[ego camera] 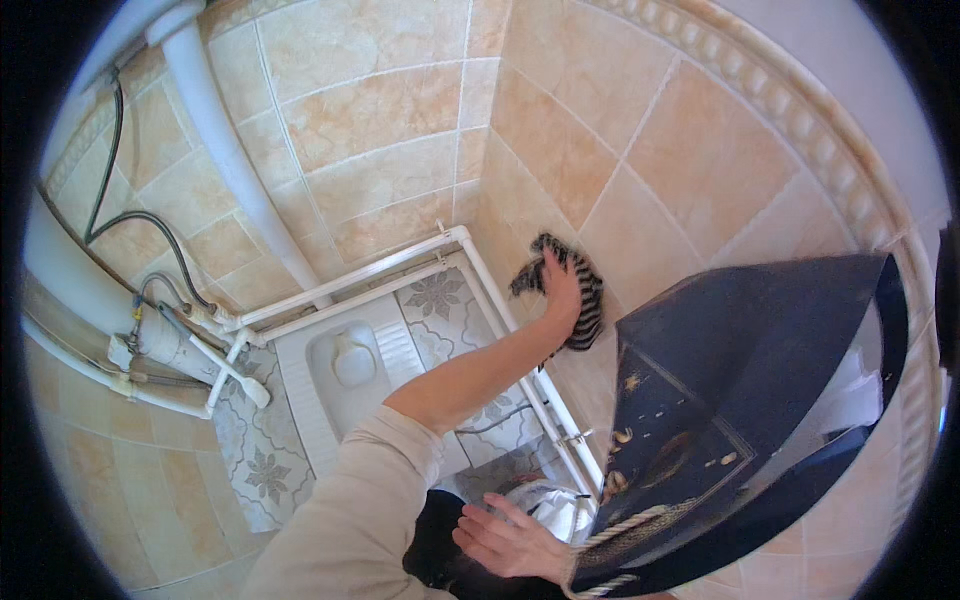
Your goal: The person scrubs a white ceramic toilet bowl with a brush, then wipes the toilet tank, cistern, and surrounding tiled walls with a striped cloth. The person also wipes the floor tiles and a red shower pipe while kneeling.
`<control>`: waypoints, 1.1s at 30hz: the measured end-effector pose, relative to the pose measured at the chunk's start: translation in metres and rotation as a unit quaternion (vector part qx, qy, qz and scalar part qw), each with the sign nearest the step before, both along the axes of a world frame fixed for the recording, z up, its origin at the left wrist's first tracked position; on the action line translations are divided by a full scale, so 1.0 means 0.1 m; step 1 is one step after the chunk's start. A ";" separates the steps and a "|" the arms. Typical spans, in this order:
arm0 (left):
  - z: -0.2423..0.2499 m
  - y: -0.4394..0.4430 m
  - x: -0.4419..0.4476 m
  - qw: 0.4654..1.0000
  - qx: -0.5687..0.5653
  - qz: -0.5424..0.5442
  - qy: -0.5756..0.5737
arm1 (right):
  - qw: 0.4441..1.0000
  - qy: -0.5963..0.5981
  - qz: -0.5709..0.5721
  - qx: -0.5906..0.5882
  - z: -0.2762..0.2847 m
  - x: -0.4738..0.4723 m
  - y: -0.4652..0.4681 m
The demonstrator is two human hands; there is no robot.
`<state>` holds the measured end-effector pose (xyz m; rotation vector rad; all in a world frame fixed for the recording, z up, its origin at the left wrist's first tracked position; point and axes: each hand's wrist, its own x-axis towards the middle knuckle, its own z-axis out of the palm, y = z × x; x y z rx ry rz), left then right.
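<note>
My left hand (564,289) presses a black-and-grey striped cloth (589,304) against the tiled wall (559,217), above white pipes (499,300). The fingers are bent over the cloth, and part of it bunches to the left of them. A beige sleeve (337,499) is pushed up that forearm. My right hand (510,536) is low in the view, its fingers partly spread and nothing visible in them. A rope handle (622,529) of a dark blue bag (742,360) passes by its wrist; whether it loops round the wrist I cannot tell.
A white squat toilet (341,360) is set in the patterned floor tiles (266,476). A white-headed brush (255,391) leans by the pipes at left. A thick white drainpipe (232,161) runs down the back wall. White plastic (555,510) lies beyond my right hand.
</note>
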<state>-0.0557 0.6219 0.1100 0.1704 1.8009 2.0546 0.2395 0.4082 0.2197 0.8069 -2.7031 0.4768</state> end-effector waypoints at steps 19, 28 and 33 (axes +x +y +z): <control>-0.85 0.12 -1.29 0.997 -0.005 0.075 0.013 | 0.970 -0.007 -0.242 0.005 -1.30 -0.56 0.56; 0.73 -0.11 -1.91 0.963 0.071 0.063 0.251 | 0.973 -0.044 -0.225 0.003 -1.40 -0.75 0.59; 2.53 -0.59 -2.28 0.660 -0.074 0.303 0.683 | 0.966 -0.065 -0.252 0.011 -1.44 -0.98 0.67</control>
